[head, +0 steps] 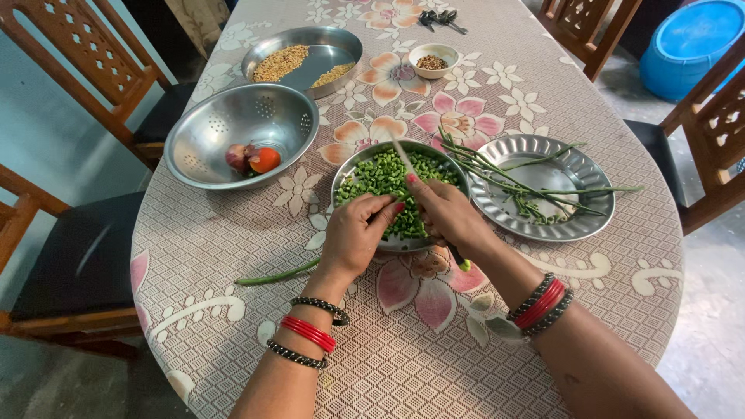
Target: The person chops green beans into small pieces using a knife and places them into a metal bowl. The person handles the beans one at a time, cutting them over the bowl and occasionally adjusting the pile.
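A steel bowl (351, 166) in the middle of the table holds chopped green beans (382, 175). Over its near rim my left hand (355, 233) pinches a long green bean (273, 275), whose free end trails left across the cloth. My right hand (448, 216) grips a knife (404, 159) with a dark handle and green tip; its thin blade points up and away over the bowl, right beside my left fingertips. Both wrists wear red and black bangles.
A steel plate (591, 184) at right holds several long uncut beans. A colander (203, 133) at left holds an onion and a tomato. Farther back stand a tray of grains (345, 46) and a small white bowl (433, 60). Wooden chairs ring the table; a blue tub (689, 46) sits far right.
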